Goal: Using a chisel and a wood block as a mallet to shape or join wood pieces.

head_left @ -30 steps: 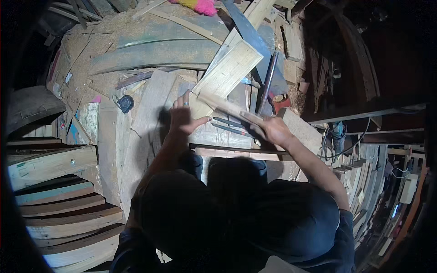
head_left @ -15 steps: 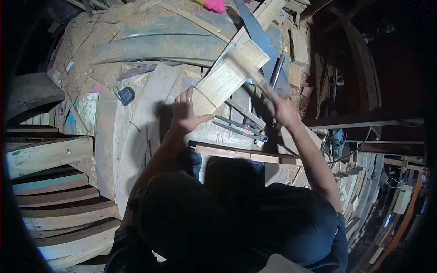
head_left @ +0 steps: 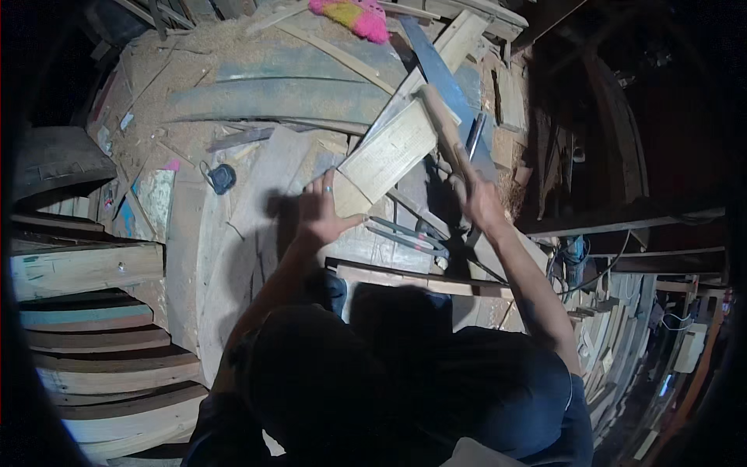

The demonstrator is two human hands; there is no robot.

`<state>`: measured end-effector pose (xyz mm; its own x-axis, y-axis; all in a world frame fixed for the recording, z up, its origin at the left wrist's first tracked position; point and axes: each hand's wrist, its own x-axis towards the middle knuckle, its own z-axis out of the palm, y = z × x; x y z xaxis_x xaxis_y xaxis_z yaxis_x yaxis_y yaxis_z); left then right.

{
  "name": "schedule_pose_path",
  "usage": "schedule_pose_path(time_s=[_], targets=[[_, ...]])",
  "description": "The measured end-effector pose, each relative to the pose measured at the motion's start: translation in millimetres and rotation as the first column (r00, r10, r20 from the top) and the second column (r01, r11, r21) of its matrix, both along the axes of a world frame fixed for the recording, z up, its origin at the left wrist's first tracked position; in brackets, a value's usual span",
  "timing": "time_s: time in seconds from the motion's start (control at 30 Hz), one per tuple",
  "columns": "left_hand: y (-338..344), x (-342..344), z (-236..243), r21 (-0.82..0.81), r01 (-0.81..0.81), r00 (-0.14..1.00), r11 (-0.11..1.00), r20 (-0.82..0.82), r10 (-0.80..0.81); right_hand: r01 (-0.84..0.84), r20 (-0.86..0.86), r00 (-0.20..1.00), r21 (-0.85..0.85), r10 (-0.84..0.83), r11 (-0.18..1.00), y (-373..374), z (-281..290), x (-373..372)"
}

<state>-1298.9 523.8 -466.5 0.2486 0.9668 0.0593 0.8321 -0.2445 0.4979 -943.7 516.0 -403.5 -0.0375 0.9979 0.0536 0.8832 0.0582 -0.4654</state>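
A: Dim wkshop, tan sawdust & loose planks all over. What's the R hand on?

B: Clenched round a long, pale, flat wooden bar, slanting far & L. Its far end's over the R end of a wide, pale, rectangular wooden board; can't tell if they touch.

A: & the L hand?

B: Not gripping: fingers spread at the board's near-L end, thumb out to R, tip by the long dark pincers, which lie just near of the board.

A: Anything else abt?

B: Yep: round dark-blue case well L of the board; shiny dark metal pipe just R of the bar; long flat blue strip beyond, far side; fluffy pink-&-yellow cloth farthest off.
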Motion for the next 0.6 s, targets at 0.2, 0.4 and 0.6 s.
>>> schedule_pose_path(time_s=[0.2, 0.4, 0.6], targets=[[-9.7, -13.9, -15.0, 0.103, 0.028, 0.995, 0.994, 0.088, -0.037, -0.412, 0.368, 0.787, -0.282, 0.494, 0.866, -13.1, 14.3, -0.9], [0.4, 0.5, -4.8, -0.02, 0.016, 1.0, 1.0, 0.019, -0.016, -0.164, -0.069, 0.985, -0.091, 0.158, 0.982, -26.0, -0.8, -2.2], [-2.8, 4.9, 2.7, -0.001, 0.013, 0.994, 1.0, 0.109, -0.013, -0.162, 0.339, 0.905, -0.28, 0.256, 0.946, -41.7, 9.8, 13.1]])
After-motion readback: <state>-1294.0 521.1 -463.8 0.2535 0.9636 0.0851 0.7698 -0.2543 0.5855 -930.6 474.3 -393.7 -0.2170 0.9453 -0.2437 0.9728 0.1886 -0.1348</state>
